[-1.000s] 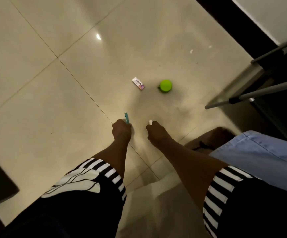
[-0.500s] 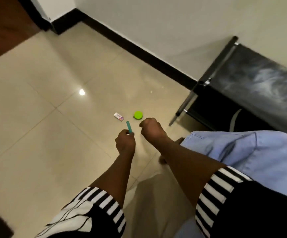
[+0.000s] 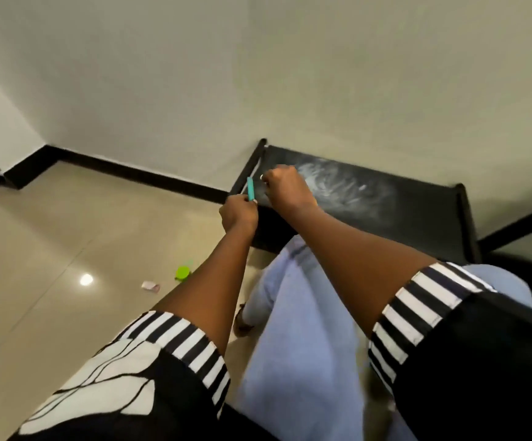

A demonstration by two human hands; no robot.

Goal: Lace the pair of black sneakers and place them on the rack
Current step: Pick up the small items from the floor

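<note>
While both hands rise before the rack point(image 3: 417, 214), the left hand point(image 3: 237, 214) pinches a teal stick point(image 3: 250, 189); the right hand point(image 3: 285, 186) is fisted, perhaps holding something small.

Rack point(image 3: 417, 214) against wall point(image 3: 290, 74) (cap point(image 3: 182, 272) left)

No text, label, brand, number or sign can be read anywhere. The only likely carrier of print is a small pink and white packet point(image 3: 150, 286) lying on the floor, well below and to the left of the left hand point(image 3: 238, 214), and it is too small and blurred to make out any letters. The white pattern on the black sleeves forms stripes and shapes, not words.
</note>
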